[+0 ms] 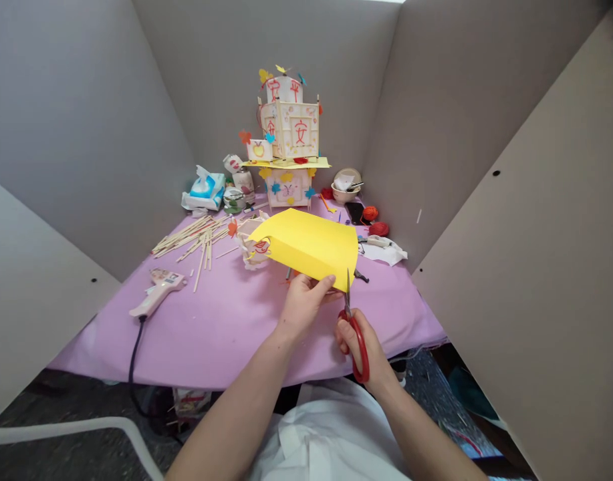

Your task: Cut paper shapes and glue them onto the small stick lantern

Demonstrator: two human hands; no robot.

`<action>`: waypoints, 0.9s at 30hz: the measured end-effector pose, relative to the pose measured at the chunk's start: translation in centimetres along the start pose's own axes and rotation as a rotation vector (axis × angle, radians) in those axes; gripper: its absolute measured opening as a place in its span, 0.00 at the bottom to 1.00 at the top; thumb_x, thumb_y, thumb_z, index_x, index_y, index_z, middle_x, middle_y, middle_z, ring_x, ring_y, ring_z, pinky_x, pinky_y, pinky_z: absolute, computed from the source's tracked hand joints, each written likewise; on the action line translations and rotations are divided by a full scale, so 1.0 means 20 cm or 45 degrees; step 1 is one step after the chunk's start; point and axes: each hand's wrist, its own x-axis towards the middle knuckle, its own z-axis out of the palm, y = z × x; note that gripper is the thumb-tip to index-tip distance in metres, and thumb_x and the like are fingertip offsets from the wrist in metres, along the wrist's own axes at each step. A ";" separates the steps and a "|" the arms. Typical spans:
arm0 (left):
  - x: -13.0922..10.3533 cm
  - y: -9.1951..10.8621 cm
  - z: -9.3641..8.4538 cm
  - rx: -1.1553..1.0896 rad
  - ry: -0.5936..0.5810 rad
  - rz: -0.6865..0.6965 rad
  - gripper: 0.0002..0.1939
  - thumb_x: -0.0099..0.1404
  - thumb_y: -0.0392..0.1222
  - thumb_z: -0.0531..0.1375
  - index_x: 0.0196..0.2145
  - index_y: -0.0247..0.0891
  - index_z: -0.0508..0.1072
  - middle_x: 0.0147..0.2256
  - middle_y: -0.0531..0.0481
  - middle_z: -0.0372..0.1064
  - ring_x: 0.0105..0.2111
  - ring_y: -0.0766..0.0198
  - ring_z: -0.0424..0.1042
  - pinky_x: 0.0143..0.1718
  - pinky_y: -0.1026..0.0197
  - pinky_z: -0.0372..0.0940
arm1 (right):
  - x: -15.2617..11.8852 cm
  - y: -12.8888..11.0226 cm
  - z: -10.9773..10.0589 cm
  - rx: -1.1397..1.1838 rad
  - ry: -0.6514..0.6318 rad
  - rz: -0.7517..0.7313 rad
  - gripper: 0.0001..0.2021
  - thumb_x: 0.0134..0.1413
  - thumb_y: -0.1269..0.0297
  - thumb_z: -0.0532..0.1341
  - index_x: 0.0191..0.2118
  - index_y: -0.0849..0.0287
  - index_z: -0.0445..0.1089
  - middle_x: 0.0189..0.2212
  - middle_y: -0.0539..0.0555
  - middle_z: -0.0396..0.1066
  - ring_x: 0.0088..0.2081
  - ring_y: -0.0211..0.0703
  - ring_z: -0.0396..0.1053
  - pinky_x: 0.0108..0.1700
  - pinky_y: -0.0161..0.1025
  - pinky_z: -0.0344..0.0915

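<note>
A sheet of yellow paper (311, 240) is raised above the table, curved, with a ragged cut-out at its left end. My left hand (309, 300) pinches its near edge, thumb on top and fingers beneath. In my right hand (361, 347) is a pair of red-handled scissors (356, 344), fingers in the loops. The blades point away from me and meet the paper near its right front corner. Behind the sheet, partly covered by it, sits a small stick-and-paper piece (251, 250) with an orange flower.
A decorated paper lantern tower (299, 130) stands at the back. Wooden sticks (200, 234) and a corded glue gun (160, 290) lie left. Tissues (206, 190) stand back left. A bowl (345, 190), phone (355, 212) and red yarn (379, 229) are right. Grey partitions (286, 33) enclose the purple-covered table (200, 347).
</note>
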 end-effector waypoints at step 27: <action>-0.02 -0.02 0.02 -0.033 0.080 -0.014 0.15 0.52 0.43 0.67 0.37 0.34 0.73 0.38 0.44 0.76 0.33 0.62 0.75 0.37 0.58 0.72 | 0.00 0.05 -0.02 -0.065 0.075 -0.037 0.17 0.54 0.47 0.58 0.32 0.56 0.58 0.22 0.45 0.59 0.22 0.34 0.55 0.25 0.34 0.53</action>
